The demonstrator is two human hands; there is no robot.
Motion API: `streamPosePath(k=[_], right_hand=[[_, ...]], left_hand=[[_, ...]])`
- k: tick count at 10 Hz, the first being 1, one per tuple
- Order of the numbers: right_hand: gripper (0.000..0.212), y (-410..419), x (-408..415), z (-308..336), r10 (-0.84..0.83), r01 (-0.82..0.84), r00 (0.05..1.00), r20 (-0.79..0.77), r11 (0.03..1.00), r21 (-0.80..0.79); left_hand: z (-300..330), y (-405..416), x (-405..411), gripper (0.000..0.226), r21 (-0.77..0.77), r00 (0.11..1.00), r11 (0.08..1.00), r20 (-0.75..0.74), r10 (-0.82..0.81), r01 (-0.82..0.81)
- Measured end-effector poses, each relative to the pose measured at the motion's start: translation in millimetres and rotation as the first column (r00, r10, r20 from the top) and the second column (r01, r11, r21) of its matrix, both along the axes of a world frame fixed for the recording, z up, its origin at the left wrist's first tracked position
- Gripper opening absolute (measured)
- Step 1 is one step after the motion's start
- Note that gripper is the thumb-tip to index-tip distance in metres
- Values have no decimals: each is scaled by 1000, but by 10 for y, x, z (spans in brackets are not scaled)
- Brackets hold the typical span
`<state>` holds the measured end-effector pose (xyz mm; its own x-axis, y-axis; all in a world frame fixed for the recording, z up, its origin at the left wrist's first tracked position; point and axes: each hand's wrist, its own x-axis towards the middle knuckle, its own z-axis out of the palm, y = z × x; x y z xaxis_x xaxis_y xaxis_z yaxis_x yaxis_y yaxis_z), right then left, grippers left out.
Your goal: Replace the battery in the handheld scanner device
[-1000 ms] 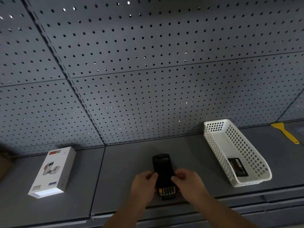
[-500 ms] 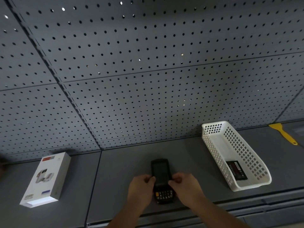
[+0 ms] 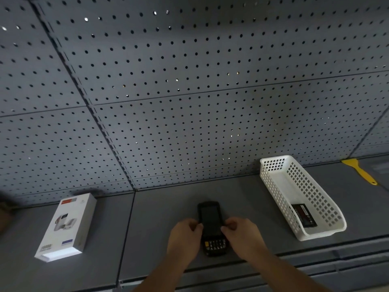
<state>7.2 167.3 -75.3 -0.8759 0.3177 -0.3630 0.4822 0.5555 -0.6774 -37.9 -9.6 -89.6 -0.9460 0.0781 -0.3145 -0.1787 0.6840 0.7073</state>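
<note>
Early stage: scanner (image 3: 211,223) face-up on shelf (image 3: 160,218), L hand (image 3: 185,237) + R hand (image 3: 242,234) pinching its sides. Back unopened; battery (image 3: 303,214) waits in basket (image 3: 273,165).

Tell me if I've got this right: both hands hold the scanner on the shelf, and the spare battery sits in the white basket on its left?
Nearly. The head view shows both the left hand and right hand on the scanner, but the white basket with the battery stands to its right, not left.
</note>
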Motion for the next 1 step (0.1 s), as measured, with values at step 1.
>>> streamPosePath(k=[1], right_hand=[[35,-28,32,37,-84,86,994,-71,996,13]], left_hand=[[95,-54,26,15,-8,998,1000,-69,15,-15]])
